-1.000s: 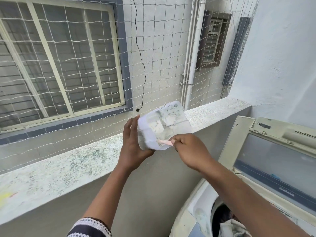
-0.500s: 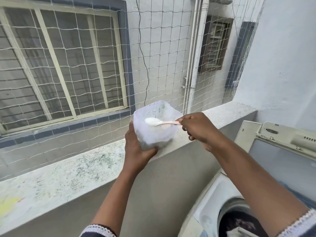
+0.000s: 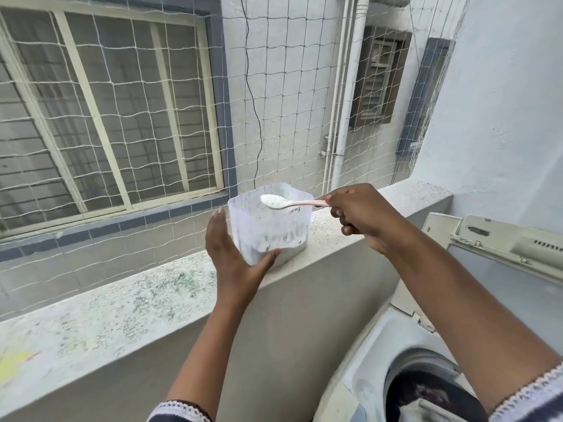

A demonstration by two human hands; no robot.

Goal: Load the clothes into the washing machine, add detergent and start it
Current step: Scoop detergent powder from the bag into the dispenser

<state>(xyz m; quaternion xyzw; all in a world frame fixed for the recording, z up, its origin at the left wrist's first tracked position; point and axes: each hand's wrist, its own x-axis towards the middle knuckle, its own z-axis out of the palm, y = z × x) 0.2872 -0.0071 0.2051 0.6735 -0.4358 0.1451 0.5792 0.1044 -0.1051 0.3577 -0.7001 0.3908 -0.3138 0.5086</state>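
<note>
A: What's on the left?
B: The left hand cups the tub of detergent, thumb under its base, resting it on the ledge

A: And the right?
B: The right hand pinches a spoon, heaped with powder, just over the tub's mouth

A: Best way on?
B: Keep the spoon level, swing it slowly right and down to the washing machine, where clothes lie in the drum, then tip

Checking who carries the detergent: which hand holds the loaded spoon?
The right hand pinches the pink spoon, heaped with white powder; the left hand only grips the translucent tub on the ledge.
</note>
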